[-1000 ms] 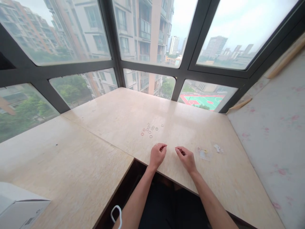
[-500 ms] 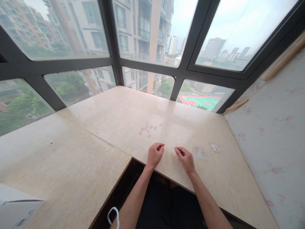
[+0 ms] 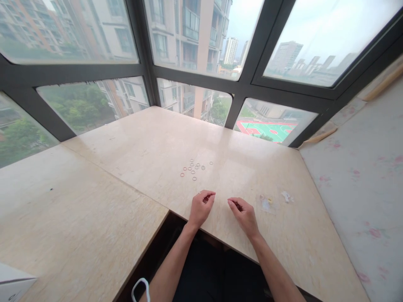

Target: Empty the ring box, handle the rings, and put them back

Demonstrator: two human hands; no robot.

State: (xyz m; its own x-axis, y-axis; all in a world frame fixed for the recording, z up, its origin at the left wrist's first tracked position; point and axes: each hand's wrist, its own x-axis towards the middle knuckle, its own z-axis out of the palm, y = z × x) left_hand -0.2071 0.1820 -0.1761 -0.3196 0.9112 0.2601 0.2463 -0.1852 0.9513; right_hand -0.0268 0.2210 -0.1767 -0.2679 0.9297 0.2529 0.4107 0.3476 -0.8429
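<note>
Hardly shifted on table (image 3: pixel 141 147): left hand (image 3: pixel 200 207), right hand (image 3: pixel 244 214) curled in pinch, contents indiscernible. Risk: careless reach scattering small rings (image 3: pixel 192 168).

Bare forearms (image 3: pixel 171 264), dark trousers (image 3: pixel 214 272).

Bench (image 3: pixel 258 167): pale beige, faint darker veining seen. Rings (image 3: pixel 192 167): orange-red noted on some, pale grey on others. Window frame (image 3: pixel 242 96): dark grey. Cover (image 3: pixel 362 167) at right: off-white, dotted with pink flower blots. Small bag (image 3: pixel 267 204): clear, yellow specks seen inside. Court (image 3: pixel 270 131) outside: green, bordered in red.
</note>
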